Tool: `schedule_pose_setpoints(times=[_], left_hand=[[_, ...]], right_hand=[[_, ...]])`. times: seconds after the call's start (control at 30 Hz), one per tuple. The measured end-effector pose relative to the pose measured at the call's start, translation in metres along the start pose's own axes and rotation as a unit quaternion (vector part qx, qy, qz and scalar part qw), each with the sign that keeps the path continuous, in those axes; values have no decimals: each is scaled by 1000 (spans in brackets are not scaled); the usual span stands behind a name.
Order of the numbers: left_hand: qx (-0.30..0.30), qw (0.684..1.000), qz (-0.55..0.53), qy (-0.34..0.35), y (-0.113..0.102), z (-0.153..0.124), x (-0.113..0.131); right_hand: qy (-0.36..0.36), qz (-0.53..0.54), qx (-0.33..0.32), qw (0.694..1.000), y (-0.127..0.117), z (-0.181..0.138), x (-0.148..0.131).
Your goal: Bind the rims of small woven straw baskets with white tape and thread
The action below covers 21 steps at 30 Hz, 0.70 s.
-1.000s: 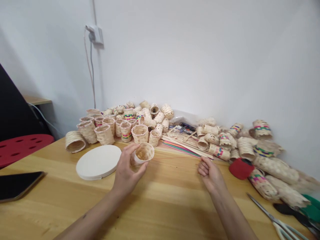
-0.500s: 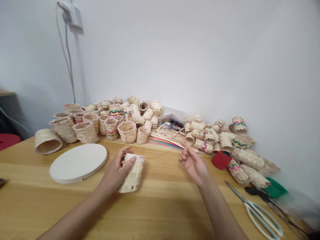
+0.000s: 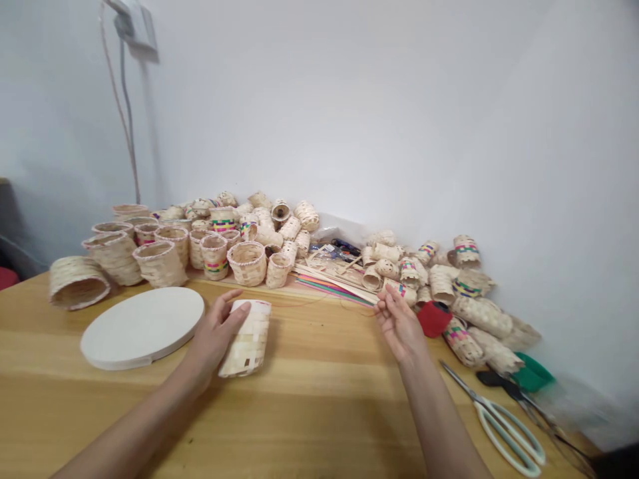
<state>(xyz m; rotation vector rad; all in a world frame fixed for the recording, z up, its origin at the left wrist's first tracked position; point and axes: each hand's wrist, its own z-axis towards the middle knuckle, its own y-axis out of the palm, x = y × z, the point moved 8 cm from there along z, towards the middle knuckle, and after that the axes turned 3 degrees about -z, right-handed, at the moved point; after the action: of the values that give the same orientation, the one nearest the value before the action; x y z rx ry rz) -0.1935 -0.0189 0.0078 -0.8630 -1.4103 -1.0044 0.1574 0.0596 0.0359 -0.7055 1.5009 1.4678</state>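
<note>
1. Gripping the woven cup (image 3: 255, 336) near its rim, the left hand (image 3: 215, 330) lays its thumb along the side; the cup leans, rim up, and whether its base meets the tabletop (image 3: 309, 412) is unclear.
2. Thin thread (image 3: 299, 305) runs toward the right hand (image 3: 401, 327), whose fingertips are drawn together; whether they pinch it, I cannot tell.
3. White disc (image 3: 144, 326) lies beside the left hand, scissors (image 3: 479, 400) right of the right.

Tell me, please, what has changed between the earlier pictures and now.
The left hand has tipped the woven cup away, so its side shows, not its open mouth. The right hand has opened somewhat, and the thread looks slacker. The left hand's grip stays; the white disc and scissors still lie on the table.
</note>
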Motion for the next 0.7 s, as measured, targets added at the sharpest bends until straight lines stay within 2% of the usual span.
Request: schedule_pose_setpoints(times=[0.13,0.23,0.33,0.43,0.5,0.57,0.7], left_hand=[[-36,999,-16,11,8,0,-4],[-83,994,7,68,18,-4,0],[-143,978,75,129,30,-16,8],[-165,941,162,248,38,-34,27],[-162,898,204,355,42,-49,41],[-157,859,226,432,45,-61,50],[-151,829,262,471,48,-67,50]], right_hand=[[-20,-18,0,1000,3,-1,-4],[-16,-58,-39,997,24,-13,2],[-6,-119,-101,988,51,-33,13],[-55,-239,-182,952,78,-56,18],[-99,-305,-220,921,91,-68,19],[-115,-321,-240,909,97,-74,21],[-79,-296,-277,911,103,-79,36]])
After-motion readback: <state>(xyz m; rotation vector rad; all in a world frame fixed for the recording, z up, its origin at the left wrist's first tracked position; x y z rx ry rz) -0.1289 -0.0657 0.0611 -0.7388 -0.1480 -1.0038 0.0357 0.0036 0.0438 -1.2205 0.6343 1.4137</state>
